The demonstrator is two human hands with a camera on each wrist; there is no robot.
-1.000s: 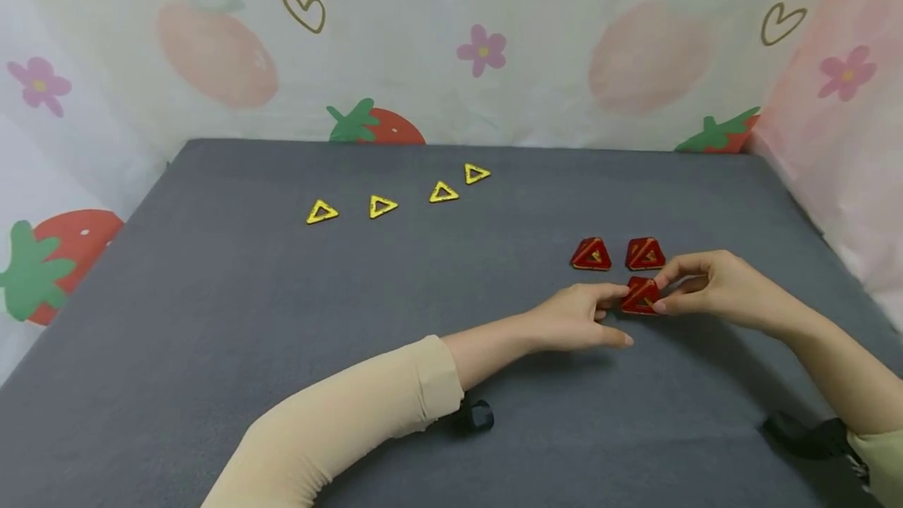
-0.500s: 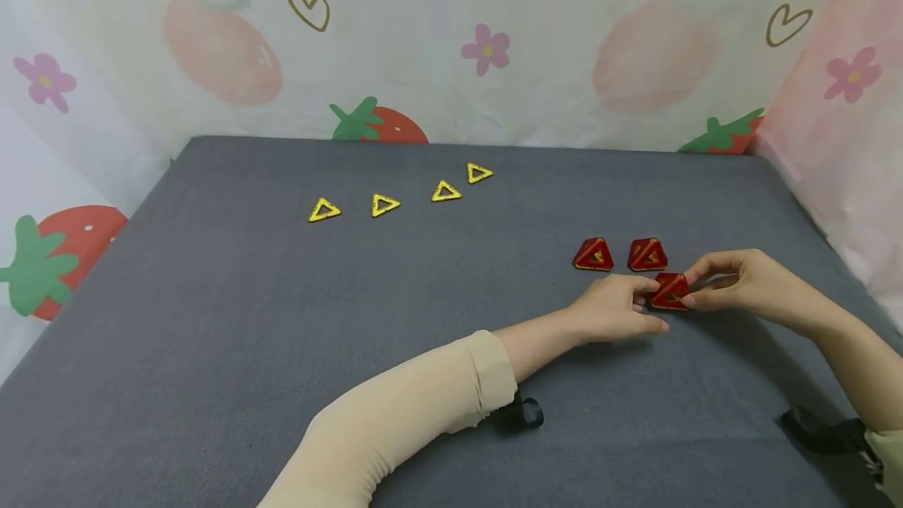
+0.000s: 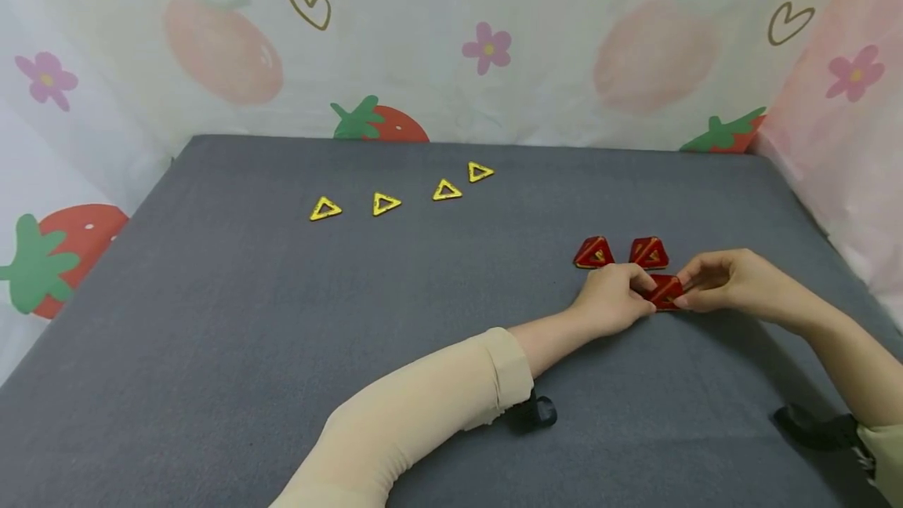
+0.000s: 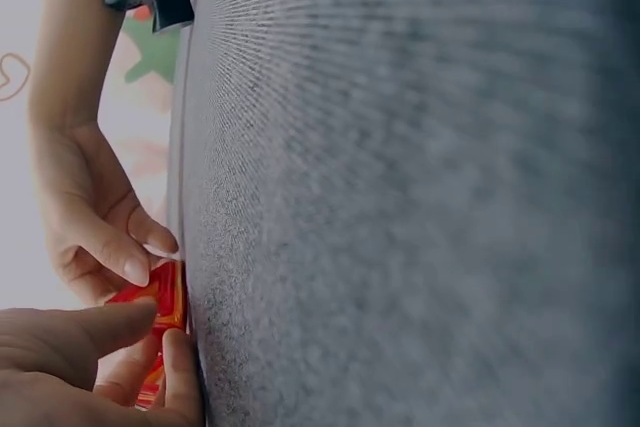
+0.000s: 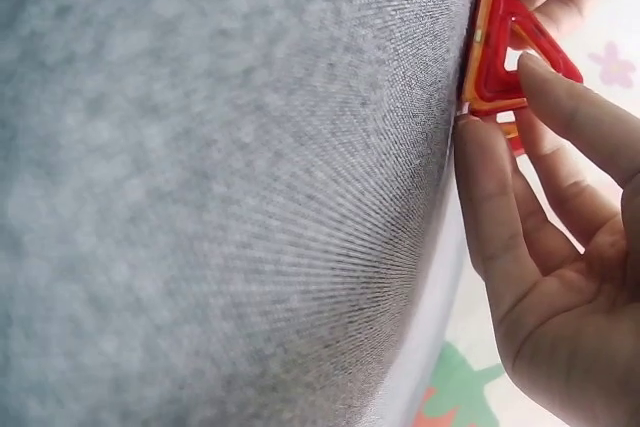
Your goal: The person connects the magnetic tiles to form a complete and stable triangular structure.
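Both hands meet at a red triangular pyramid-like piece [image 3: 665, 293] on the grey table. From the left, my left hand [image 3: 612, 301] pinches it between thumb and fingers, covering part of it. Thumb and fingertips of my right hand [image 3: 744, 288] pinch its right side. In the left wrist view, the red piece [image 4: 168, 292] sits between my left hand [image 4: 70, 372] and right hand [image 4: 85, 207]. The right wrist view shows the piece's [image 5: 494, 52] hollow triangular face, my right thumb against it. Two similar red pieces [image 3: 594, 253] [image 3: 649, 252] stand just behind.
Several flat yellow triangle frames [image 3: 386, 204] lie spaced apart toward the back left of the table [image 3: 212, 296]. A patterned cloth [image 3: 536, 85] with fruit and flowers rises behind the table and along its sides. Black wrist devices [image 3: 543, 411] hang under both forearms.
Both hands and the front red piece have shifted right overall, then slightly back left. My left thumb, earlier spread away from the piece, has closed in against it.
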